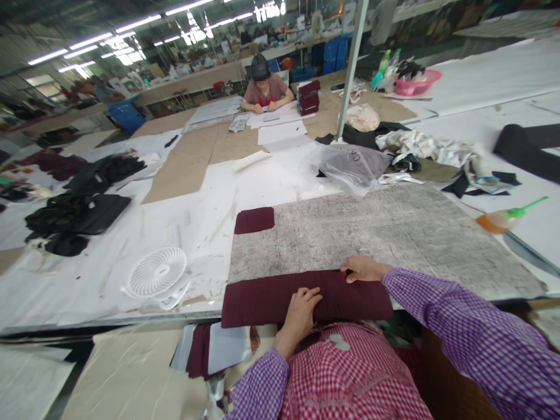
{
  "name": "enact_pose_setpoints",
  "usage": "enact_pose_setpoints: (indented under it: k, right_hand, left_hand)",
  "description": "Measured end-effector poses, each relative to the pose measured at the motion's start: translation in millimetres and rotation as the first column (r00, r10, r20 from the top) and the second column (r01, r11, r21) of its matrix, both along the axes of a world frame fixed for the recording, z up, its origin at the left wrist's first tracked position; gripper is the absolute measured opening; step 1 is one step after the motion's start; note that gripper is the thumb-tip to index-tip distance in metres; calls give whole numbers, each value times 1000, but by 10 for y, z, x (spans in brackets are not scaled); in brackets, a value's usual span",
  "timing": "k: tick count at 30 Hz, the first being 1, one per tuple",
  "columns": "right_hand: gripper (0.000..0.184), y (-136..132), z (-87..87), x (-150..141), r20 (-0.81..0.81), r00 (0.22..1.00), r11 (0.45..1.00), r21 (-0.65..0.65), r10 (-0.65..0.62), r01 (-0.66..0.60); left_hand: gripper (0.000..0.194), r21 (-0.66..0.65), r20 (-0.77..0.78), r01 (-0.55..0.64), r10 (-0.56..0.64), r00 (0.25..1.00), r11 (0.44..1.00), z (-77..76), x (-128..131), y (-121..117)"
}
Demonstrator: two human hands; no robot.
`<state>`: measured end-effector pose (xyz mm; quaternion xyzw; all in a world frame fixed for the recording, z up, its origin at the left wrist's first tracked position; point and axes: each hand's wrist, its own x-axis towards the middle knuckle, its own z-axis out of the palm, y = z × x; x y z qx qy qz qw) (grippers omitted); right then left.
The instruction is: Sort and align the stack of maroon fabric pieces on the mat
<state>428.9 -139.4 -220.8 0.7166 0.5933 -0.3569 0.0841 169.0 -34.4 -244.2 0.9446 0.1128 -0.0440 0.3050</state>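
Strip lights (91, 41) blazing in slanted rows under the dark ceiling (87, 17), and there, far back, windows (192, 36) glaring pure white! A long, cluttered counter (227, 74) runs across the rear, blue bins (336, 54) near it; closer in, a pale metal post (353, 64) leans slightly above the broad, white-covered desk (210, 204).

Ceiling tubes (138, 24) glow; distant windows (270, 11) glare; picture edges stretch, slightly blurred.
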Motion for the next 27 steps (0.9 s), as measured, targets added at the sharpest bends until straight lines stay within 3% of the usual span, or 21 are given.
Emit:
enact_pose_setpoints:
  k: [11, 18, 27]
  right_hand:
    - [27, 12, -23, -18, 37, 999, 1000, -11, 5, -4]
    - [25, 11, 66, -68, 49, 999, 1000, 7, -3, 3]
    - [26, 19, 99, -115, 81, 996, 999, 3, -37, 37]
  left_hand:
    - [40, -5, 3, -6, 6, 1000, 1000, -11, 10, 10]
    - [55, 21, -22, 3, -3, 1000, 1000, 30, 16, -11]
    - [59, 57, -63, 32, -29, 998, 998, 117, 20, -21]
